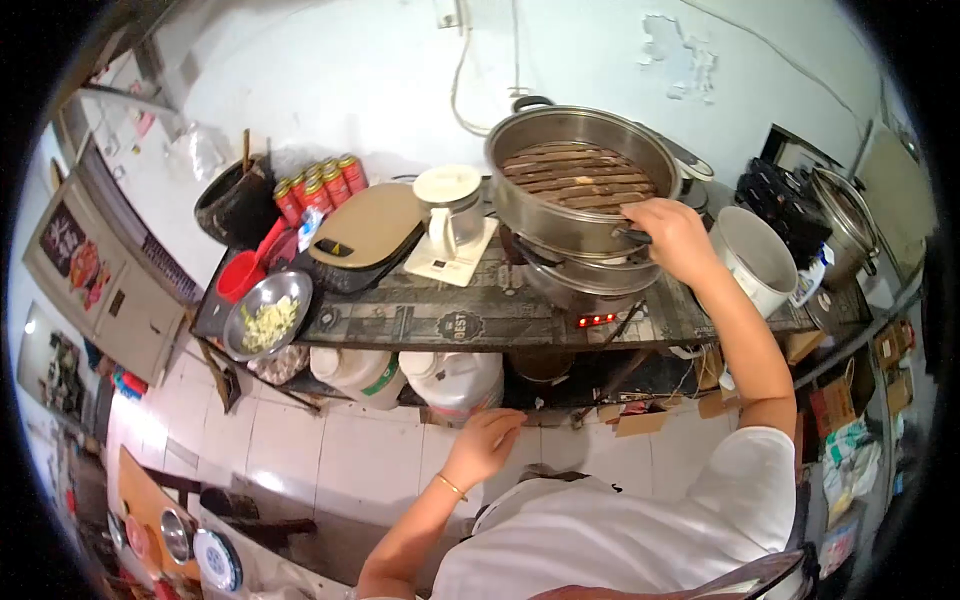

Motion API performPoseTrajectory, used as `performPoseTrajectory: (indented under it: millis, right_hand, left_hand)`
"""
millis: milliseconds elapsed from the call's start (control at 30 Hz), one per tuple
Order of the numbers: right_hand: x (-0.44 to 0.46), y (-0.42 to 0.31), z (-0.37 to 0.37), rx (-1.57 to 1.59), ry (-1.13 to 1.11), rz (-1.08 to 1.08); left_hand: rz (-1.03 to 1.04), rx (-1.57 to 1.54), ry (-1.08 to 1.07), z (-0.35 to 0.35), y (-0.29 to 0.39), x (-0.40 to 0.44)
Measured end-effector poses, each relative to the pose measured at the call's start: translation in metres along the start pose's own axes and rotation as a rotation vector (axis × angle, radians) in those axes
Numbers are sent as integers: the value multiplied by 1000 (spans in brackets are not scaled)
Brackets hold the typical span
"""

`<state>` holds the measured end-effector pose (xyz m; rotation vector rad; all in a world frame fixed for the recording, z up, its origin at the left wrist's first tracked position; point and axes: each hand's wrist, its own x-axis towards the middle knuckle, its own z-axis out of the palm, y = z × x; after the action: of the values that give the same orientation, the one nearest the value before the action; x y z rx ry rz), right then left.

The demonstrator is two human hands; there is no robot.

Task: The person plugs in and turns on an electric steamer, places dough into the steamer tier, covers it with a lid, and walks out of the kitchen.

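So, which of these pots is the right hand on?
The wide steel pot: the right hand is at its black handle, and only this one shows brown slats inside.

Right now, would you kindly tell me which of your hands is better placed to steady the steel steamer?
The right, I think: the right hand is touching the steel steamer by its near handle, while the left hand looks empty and hangs lower, apart from it.
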<state>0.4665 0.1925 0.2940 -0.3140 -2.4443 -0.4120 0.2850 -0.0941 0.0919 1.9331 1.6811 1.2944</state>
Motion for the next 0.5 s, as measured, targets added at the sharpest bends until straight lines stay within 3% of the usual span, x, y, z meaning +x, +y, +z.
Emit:
performPoseTrajectory:
  millis: [133,500]
  right_hand:
    - [-12,2,2,-47,-19,92]
    - [-9,11,2,5,-139,97]
  left_hand:
    - [-182,3,22,-3,-17,-54]
    - [-304,-94,52,35,-39,-111]
